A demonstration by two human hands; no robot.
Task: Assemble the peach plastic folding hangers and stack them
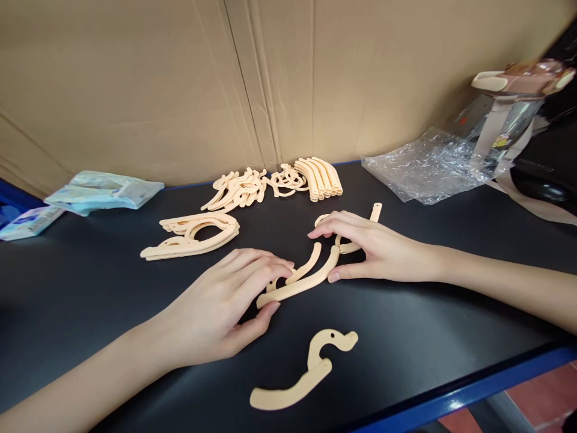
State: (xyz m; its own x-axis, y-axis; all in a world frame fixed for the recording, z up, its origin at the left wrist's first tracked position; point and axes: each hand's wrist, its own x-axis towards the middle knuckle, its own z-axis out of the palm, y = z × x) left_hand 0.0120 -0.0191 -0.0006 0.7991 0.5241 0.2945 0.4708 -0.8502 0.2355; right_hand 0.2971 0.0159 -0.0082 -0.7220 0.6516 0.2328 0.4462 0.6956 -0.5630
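Observation:
Both my hands rest on a group of cream plastic curved pieces (311, 278) lying on the black table (428, 337). My left hand (225, 307) pinches the lower left end of the long curved piece between thumb and fingers. My right hand (365, 246) holds the other end, thumb under it and fingers curled over a second piece (374, 211). A separate cream hook-shaped part (311, 367) lies alone near the front edge, below my hands.
Stacks of the same cream parts (193, 234) (274, 183) lie farther back by a cardboard wall. Blue-white packets (99, 191) sit at the left. Crumpled clear plastic (424, 165) and a bottle (514, 114) are at the right. The blue table edge (473, 391) runs along the front right.

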